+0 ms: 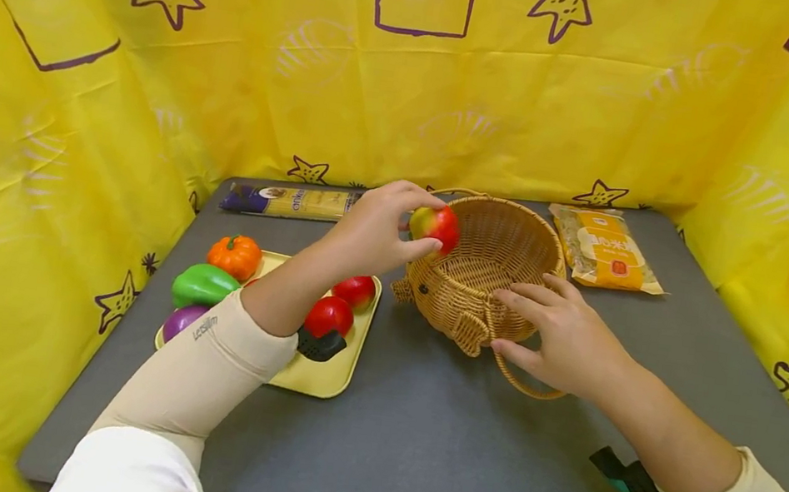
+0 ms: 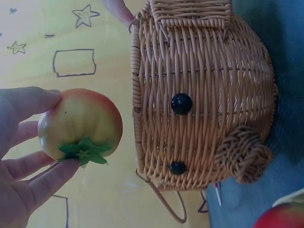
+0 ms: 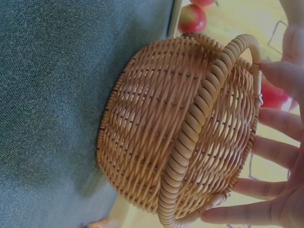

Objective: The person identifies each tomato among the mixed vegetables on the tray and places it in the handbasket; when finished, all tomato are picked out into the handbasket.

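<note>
My left hand (image 1: 376,225) pinches a red and yellow tomato (image 1: 440,229) between thumb and fingers, beside the left rim of a wicker basket (image 1: 442,307). Its green leafy top shows in the left wrist view on the held tomato (image 2: 84,124). The basket has an animal face, with black eyes (image 2: 181,103) and a woven snout (image 2: 244,154). At the basket's right side my right hand (image 1: 575,334) touches the rim with spread, mostly straight fingers. A wrapped handle (image 3: 190,128) hangs down on that side. Only bare weave shows inside the basket in the head view.
Left of the basket, a yellow tray (image 1: 330,380) carries red tomatoes (image 1: 329,317), an orange pumpkin (image 1: 235,257), a green pepper (image 1: 204,287) and a purple vegetable (image 1: 183,322), partly behind my left arm. A long packet (image 1: 287,201) lies at the back left, a grain bag (image 1: 609,251) at the back right.
</note>
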Demonstrator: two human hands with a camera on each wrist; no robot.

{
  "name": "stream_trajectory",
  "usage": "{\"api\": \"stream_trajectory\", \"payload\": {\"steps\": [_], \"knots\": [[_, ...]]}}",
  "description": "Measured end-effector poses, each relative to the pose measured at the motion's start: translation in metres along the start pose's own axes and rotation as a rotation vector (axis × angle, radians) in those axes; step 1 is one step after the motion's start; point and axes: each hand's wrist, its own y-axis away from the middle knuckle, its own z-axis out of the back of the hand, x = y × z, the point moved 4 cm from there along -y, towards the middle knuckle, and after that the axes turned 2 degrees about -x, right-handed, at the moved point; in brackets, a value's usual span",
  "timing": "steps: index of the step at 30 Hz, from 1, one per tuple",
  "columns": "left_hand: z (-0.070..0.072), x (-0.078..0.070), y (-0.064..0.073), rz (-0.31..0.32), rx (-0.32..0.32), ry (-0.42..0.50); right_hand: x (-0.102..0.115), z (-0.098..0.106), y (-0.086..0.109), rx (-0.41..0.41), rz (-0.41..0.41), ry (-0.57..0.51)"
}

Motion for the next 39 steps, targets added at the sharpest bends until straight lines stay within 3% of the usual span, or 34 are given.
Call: {"api": "stream_trajectory", "payload": {"steps": [5, 11, 17, 23, 27, 33, 39], "knots": [[-0.014, 0.001, -0.019, -0.008, 0.04, -0.026, 0.0, 0.0, 0.0, -0.005, 0.001, -0.003], [-0.036, 0.004, -0.034, -0.004, 0.13, -0.072, 0.0, 0.0, 0.0, 0.0, -0.002, -0.003], [-0.05, 0.001, -0.04, -0.022, 0.223, -0.147, 0.0, 0.001, 0.001, 0.009, -0.016, -0.006], [-0.056, 0.001, -0.039, -0.028, 0.276, -0.116, -0.001, 0.0, 0.002, -0.001, -0.015, -0.007], [-0.054, 0.002, -0.035, -0.024, 0.28, -0.121, -0.001, -0.002, 0.002, -0.011, -0.012, -0.003], [-0.039, 0.007, -0.028, 0.002, 0.24, -0.144, 0.001, -0.002, 0.001, -0.007, -0.015, -0.002], [-0.019, 0.025, -0.021, 0.035, 0.178, -0.127, 0.001, 0.0, 0.001, -0.002, -0.027, -0.001]]}}
